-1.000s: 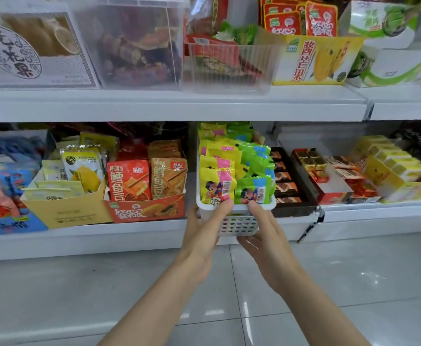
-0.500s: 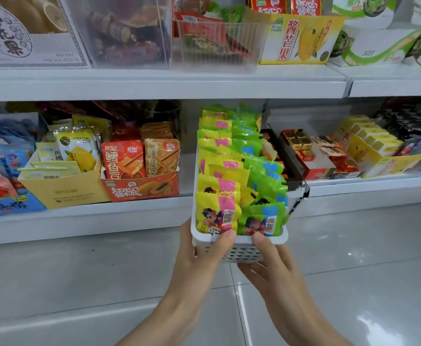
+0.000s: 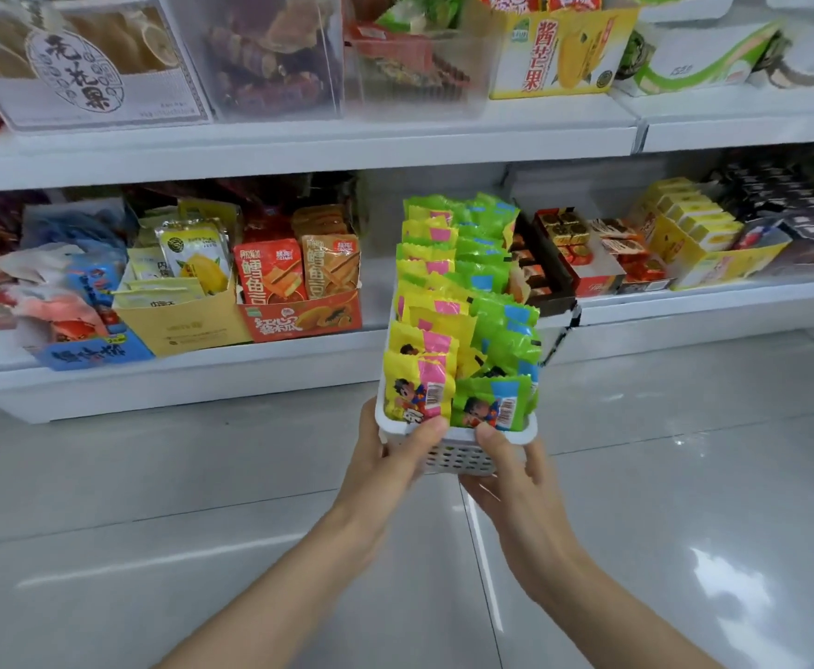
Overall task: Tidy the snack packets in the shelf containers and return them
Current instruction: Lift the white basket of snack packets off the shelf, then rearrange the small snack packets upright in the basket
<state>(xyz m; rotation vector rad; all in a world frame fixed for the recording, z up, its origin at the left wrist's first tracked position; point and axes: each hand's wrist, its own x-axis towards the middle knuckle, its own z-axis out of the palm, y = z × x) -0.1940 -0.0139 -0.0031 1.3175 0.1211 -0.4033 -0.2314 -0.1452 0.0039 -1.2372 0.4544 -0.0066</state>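
We hold the white basket (image 3: 458, 453) at centre frame, half off the lower shelf (image 3: 250, 364); left hand (image 3: 385, 468) and right hand (image 3: 511, 475) have fingers clamped on its near rim; tipping it could spill the yellow and green packets (image 3: 462, 301)

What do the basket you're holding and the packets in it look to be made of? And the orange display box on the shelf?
White basket: looks like moulded plastic, matte, with slotted holes in its wall.
Yellow packets and green packets: thin glossy film, crinkled, with serrated sealed edges.
Orange display box: probably printed cardboard, judging by its flat folded panels and cut-away front.
The left hand and the right hand grip the basket's near end.
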